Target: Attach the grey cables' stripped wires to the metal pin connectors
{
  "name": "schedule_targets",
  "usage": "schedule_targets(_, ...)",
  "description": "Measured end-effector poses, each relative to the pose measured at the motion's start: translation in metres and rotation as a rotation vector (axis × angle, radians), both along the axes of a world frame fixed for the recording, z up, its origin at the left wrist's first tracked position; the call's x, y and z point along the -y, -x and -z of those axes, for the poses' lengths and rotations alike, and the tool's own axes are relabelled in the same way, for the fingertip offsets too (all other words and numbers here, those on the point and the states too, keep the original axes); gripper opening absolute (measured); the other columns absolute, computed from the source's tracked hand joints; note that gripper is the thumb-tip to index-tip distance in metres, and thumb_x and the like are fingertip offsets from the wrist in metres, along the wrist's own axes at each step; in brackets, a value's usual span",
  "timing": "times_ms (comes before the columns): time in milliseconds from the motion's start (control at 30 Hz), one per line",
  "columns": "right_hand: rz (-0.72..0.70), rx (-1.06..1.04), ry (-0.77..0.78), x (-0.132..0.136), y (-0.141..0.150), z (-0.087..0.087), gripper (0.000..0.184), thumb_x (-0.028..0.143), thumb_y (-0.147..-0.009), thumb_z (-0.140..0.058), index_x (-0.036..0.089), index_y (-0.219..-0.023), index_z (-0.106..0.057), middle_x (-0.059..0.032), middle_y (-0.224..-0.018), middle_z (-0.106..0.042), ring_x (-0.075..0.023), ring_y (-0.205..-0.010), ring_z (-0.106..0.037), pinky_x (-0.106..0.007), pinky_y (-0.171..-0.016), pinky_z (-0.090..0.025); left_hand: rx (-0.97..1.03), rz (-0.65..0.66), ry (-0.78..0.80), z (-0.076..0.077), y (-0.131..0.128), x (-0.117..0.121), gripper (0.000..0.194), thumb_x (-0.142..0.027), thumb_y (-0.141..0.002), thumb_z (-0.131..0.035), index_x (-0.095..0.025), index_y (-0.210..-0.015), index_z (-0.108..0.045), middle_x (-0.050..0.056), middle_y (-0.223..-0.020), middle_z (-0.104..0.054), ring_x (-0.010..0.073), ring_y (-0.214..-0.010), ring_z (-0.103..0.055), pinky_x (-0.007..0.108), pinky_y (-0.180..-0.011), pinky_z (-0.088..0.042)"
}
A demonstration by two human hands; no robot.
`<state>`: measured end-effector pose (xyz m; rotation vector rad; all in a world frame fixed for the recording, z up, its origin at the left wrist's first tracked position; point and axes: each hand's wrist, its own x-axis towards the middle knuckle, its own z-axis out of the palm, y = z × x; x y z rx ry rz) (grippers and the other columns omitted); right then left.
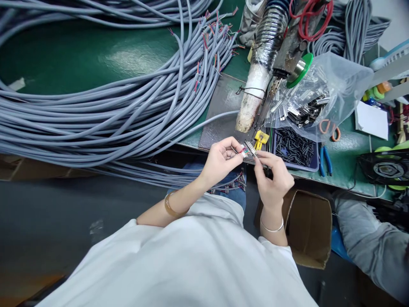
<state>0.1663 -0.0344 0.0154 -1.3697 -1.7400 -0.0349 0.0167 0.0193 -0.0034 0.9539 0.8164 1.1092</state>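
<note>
Connector [250, 148], one in hand, sits at the near edge of the worktop [96, 55], in front of a single yellow clip [261, 140]. Its long axis runs aslant, one end toward the far left corner, the other toward the near right; the long side with the pins faces the left hand [223, 160]. That hand is pinched narrow on a few coloured wires [245, 152], too fine to count, close against the pins. The right hand [273, 175] grips the connector's near right end between thumb and fingertips. Grey cables [128, 123], too many to count, sweep in from the left edge. Toward the right are one tray [303, 168] of black pieces, one clear bag [347, 81] of metal parts, one green-flanged spool [302, 73] and one pair of blue-handled pliers [327, 161].
</note>
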Motion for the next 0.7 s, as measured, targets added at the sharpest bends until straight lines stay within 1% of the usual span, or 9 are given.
schedule_targets(67,-0.029,-0.001,0.013,-0.003,0.002,0.003,0.012,0.013,-0.089,-0.066,0.025,-0.092,-0.064,-0.0025,-0.099,-0.079,-0.0171,-0.091,-0.077,-0.031,-0.079,-0.063,-0.001,-0.017,-0.014,0.002,0.0,0.0,0.018,-0.02,-0.073,-0.076,-0.016,-0.073,-0.058,-0.002,-0.074,-0.063,0.0037,-0.054,-0.05,0.016,-0.051,-0.039)
schedule_targets(167,-0.043,-0.121,0.082,-0.005,0.003,0.007,0.011,0.013,-0.088,-0.066,0.024,-0.089,-0.062,-0.0026,-0.099,-0.077,-0.0166,-0.091,-0.075,-0.031,-0.077,-0.062,-0.016,-0.045,-0.033,0.006,0.0,0.0,0.016,-0.018,-0.073,-0.074,-0.016,-0.074,-0.059,-0.001,-0.074,-0.063,0.005,-0.058,-0.053,0.016,-0.053,-0.04)
schedule_targets(233,-0.048,-0.159,0.101,-0.006,0.003,0.007,0.011,0.013,-0.087,-0.067,0.023,-0.087,-0.062,-0.0035,-0.1,-0.077,-0.0177,-0.092,-0.074,-0.033,-0.079,-0.061,-0.028,-0.052,-0.046,0.007,0.0,-0.001,0.014,-0.018,-0.074,-0.073,-0.016,-0.075,-0.059,-0.001,-0.075,-0.063,0.0059,-0.06,-0.054,0.017,-0.055,-0.041)
schedule_targets(333,-0.037,-0.125,0.078,-0.008,0.003,0.007,0.013,0.013,-0.086,-0.067,0.023,-0.084,-0.06,-0.0038,-0.099,-0.076,-0.0186,-0.091,-0.074,-0.036,-0.082,-0.06,-0.048,-0.055,-0.072,0.006,-0.001,-0.002,0.013,-0.018,-0.075,-0.073,-0.016,-0.075,-0.06,-0.001,-0.076,-0.063,0.0069,-0.062,-0.056,0.018,-0.058,-0.044)
schedule_targets(467,-0.014,-0.097,0.068,-0.011,0.004,0.007,0.016,0.011,-0.085,-0.066,0.024,-0.082,-0.058,-0.0033,-0.097,-0.076,-0.0174,-0.09,-0.073,-0.034,-0.08,-0.059,-0.071,-0.07,-0.082,0.003,-0.002,-0.002,0.013,-0.017,-0.073,-0.074,-0.015,-0.074,-0.06,-0.001,-0.076,-0.063,0.0071,-0.064,-0.058,0.018,-0.061,-0.047)
schedule_targets(633,0.01,-0.113,0.062,-0.014,0.005,0.009,0.016,0.01,-0.085,-0.064,0.024,-0.081,-0.057,-0.0028,-0.097,-0.076,-0.0173,-0.089,-0.074,-0.031,-0.075,-0.06,-0.088,-0.097,-0.123,0.0,-0.004,-0.005,0.011,-0.015,-0.073,-0.071,-0.015,-0.072,-0.06,-0.001,-0.075,-0.063,0.0067,-0.064,-0.057,0.016,-0.06,-0.047)
schedule_targets(700,0.001,-0.107,0.051,-0.016,0.005,0.009,0.016,0.01,-0.085,-0.064,0.024,-0.081,-0.056,-0.0031,-0.098,-0.076,-0.0178,-0.089,-0.074,-0.033,-0.076,-0.06,-0.102,-0.103,-0.134,0.0,-0.004,-0.007,0.011,-0.014,-0.072,-0.071,-0.015,-0.072,-0.06,-0.002,-0.074,-0.062,0.0065,-0.063,-0.056,0.016,-0.06,-0.047)
